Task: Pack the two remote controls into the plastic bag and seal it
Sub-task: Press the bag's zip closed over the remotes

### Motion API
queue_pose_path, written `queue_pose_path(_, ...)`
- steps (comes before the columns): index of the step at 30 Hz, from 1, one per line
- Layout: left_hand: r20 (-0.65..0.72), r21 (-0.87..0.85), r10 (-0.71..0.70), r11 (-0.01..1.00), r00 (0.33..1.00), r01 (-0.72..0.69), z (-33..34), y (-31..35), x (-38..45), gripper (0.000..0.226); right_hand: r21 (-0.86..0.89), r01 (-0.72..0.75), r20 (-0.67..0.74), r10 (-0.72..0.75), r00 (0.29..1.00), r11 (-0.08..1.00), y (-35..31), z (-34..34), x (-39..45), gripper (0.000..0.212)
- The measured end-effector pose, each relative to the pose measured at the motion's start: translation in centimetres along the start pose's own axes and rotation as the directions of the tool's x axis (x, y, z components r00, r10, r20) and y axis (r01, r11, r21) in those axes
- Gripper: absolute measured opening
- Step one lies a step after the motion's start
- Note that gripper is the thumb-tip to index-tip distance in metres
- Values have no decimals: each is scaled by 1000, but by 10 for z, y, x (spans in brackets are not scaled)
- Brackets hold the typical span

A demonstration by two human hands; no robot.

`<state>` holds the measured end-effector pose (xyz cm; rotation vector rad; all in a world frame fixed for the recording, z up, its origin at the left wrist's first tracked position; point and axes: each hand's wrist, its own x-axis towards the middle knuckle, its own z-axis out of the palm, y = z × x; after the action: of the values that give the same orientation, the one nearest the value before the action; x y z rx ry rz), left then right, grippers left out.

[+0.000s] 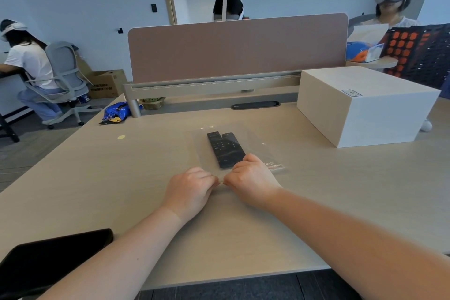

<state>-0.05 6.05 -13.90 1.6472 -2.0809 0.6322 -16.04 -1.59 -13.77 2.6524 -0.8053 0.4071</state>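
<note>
Two black remote controls [225,148] lie side by side inside a clear plastic bag [202,151] flat on the desk's middle. The bag's near edge, with a red-marked strip [275,166] at its right end, faces me. My left hand [190,190] and my right hand [250,180] sit close together at that near edge, each pinching the bag's rim between thumb and fingers. My right hand covers the near end of the remotes.
A large white box [365,107] stands at the right. A pink divider panel [236,48] closes the desk's far side. A blue snack packet [117,112] lies far left, a black tablet [48,258] at the near left edge. People sit around the room.
</note>
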Motion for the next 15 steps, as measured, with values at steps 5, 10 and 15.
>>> queue_pose_path(5, 41, 37, 15, 999, 999, -17, 0, -1, -1, 27, 33, 25, -2, -25, 1000, 999, -1, 0, 2, 23)
queue_pose_path(10, 55, 22, 10, 1000, 998, -12, 0, -2, -1, 27, 27, 54, -56, -53, 997, 998, 0, 3, 2, 18)
queue_pose_path(15, 30, -10, -12, 1000, 999, 12, -3, -2, 0, 24, 4, 32, -112, -31, 993, 999, 0, 3, 0, 14)
